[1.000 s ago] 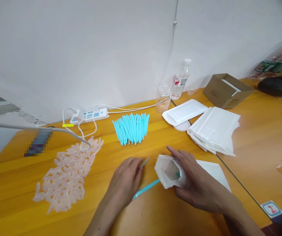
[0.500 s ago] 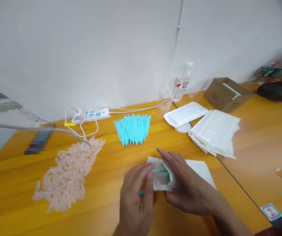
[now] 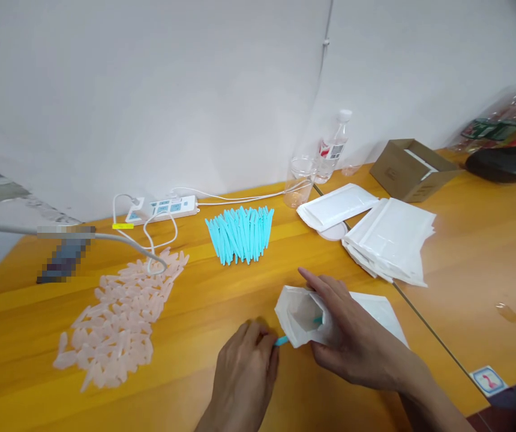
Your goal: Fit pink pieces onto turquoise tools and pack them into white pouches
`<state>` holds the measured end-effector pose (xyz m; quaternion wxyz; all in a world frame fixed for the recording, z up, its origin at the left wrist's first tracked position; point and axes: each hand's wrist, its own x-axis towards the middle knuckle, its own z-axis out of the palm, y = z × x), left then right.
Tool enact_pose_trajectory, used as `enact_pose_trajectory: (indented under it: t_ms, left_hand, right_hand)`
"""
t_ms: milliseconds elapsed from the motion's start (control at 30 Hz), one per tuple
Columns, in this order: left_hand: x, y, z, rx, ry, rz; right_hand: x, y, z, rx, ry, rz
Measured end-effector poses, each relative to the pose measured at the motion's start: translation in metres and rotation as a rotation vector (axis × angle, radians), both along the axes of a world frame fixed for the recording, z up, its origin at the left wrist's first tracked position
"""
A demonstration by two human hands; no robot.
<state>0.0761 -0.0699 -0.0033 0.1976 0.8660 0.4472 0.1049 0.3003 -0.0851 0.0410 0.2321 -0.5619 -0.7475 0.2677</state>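
My left hand (image 3: pixel 245 366) is closed, low over the table, with a thin turquoise plastic stick (image 3: pixel 281 341) poking out past its fingertips beside the mouth of a white padded envelope (image 3: pixel 290 315). Around that envelope, my right hand (image 3: pixel 357 336) is closed, keeping its mouth open toward the left. Another turquoise stick (image 3: pixel 318 320) shows inside the envelope. Beyond my hands lies a neat pile of turquoise sticks (image 3: pixel 240 235). Small translucent pink plastic pieces (image 3: pixel 123 324) are spread on the left.
White envelopes (image 3: pixel 390 237) lie stacked to the right. Behind them stand a cardboard box (image 3: pixel 408 171), a water bottle (image 3: pixel 332 150) and a clear plastic cup (image 3: pixel 298 186). A power strip (image 3: pixel 172 207) with white cables sits along the wall. A grey cable (image 3: pixel 118 240) crosses the left side.
My left hand has drawn back and down from the envelope's mouth, which now shows more fully. A stick end now sticks out from its fingers. The right hand still grips the envelope.
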Motion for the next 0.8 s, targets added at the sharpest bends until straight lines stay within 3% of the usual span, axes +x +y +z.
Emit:
enact_pose_trajectory:
  t_ms: [67,133,200,300,367,467,567,733,800]
  left_hand:
    - [-0.011,0.005,0.007,-0.017,-0.057,0.024]
    - [-0.025,0.011,0.02,-0.043,-0.237,0.13]
    - [-0.037,0.015,0.037,-0.034,-0.493,0.347]
    - [-0.04,0.013,0.062,0.103,-0.866,0.685]
    - [-0.034,0.009,0.072,0.144,-1.019,0.766]
    - [-0.024,0.003,0.074,0.032,-1.084,0.765]
    - [-0.021,-0.001,0.066,-0.006,-1.0,0.72]
    - [-0.023,-0.004,0.053,0.131,-0.66,0.396]
    - [-0.022,-0.006,0.052,0.192,-0.576,0.334]
  right_hand:
    - [0.0,-0.001,0.001,-0.005,-0.004,-0.009]
    - [0.0,-0.001,0.002,-0.009,-0.004,-0.013]
    - [-0.002,-0.001,0.001,-0.009,0.003,-0.001]
    - [-0.009,0.002,0.001,-0.008,0.02,0.033]
    - [-0.015,0.004,0.002,-0.01,0.032,0.062]
    - [-0.025,0.006,0.004,-0.017,0.04,0.105]
    - [-0.031,0.007,0.005,0.0,0.052,0.141]
    - [-0.038,0.013,0.003,0.038,0.102,0.166]
    - [-0.04,0.015,0.004,0.052,0.139,0.18]
